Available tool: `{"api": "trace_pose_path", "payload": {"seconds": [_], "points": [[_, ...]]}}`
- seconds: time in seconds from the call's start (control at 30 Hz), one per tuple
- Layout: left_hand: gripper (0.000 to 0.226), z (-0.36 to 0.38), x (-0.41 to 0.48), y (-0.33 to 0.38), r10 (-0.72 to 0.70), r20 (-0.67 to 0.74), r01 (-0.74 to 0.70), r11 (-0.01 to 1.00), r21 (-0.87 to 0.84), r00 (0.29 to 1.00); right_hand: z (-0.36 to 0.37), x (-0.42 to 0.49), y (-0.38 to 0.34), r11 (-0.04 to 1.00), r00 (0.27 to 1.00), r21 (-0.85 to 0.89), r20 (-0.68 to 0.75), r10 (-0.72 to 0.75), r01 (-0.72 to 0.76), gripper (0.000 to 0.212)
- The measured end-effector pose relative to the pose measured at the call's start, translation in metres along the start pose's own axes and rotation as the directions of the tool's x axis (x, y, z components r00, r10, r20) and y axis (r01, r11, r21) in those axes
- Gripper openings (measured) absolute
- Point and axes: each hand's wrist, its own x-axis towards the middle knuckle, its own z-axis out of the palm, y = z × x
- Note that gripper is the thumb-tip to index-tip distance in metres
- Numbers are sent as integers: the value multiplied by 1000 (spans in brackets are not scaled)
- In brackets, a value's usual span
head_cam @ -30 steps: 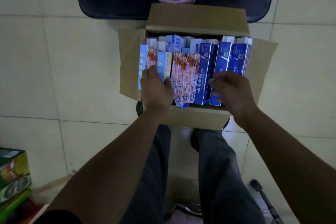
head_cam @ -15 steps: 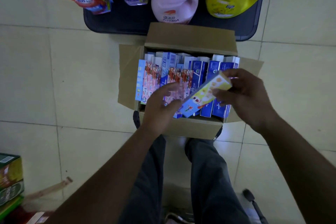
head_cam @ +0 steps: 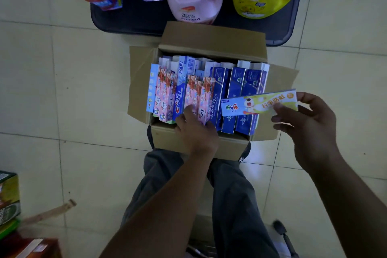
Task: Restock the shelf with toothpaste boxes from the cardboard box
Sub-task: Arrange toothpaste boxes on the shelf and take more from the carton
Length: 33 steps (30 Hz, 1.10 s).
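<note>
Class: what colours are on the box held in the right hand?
The box is mainly white and yellow-green, with orange lettering; head view.

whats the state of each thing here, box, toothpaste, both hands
cardboard box, open, flaps out, packed with upright toothpaste boxes
yellow-green toothpaste box, out of the cardboard box, held level
right hand, pinches the yellow-green toothpaste box's end
left hand, on the pink toothpaste boxes, grip unclear
</note>
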Motion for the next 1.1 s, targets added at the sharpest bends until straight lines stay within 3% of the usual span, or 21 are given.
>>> {"api": "trace_pose_path", "payload": {"seconds": [0.23,0.4,0.5,0.77,0.87,1.0,1.1], "points": [[41,-22,8,-8,-72,71,84,980,-183,995,-4,1,-14,996,999,91,42,3,-7,33],[42,-74,3,14,41,68,-5,890,-456,997,-8,-2,-49,983,993,182,109,-47,27,23],[46,-119,1,43,202,-23,-178,797,-578,979,-8,-7,-83,960,981,273,154,-114,68,27],[43,-185,9,146,531,-199,-474,451,-756,823,-9,-24,-169,822,915,474,80,-395,314,24],[50,-193,22,190,632,-325,-602,286,-745,703,-7,-22,-197,739,843,496,28,-537,455,26],[51,-204,30,243,689,-423,-631,64,-773,588,-3,-11,-230,586,727,538,-75,-682,605,28],[49,-206,34,275,759,-448,-681,-7,-732,473,-4,0,-248,463,615,545,-127,-778,699,29]]}}
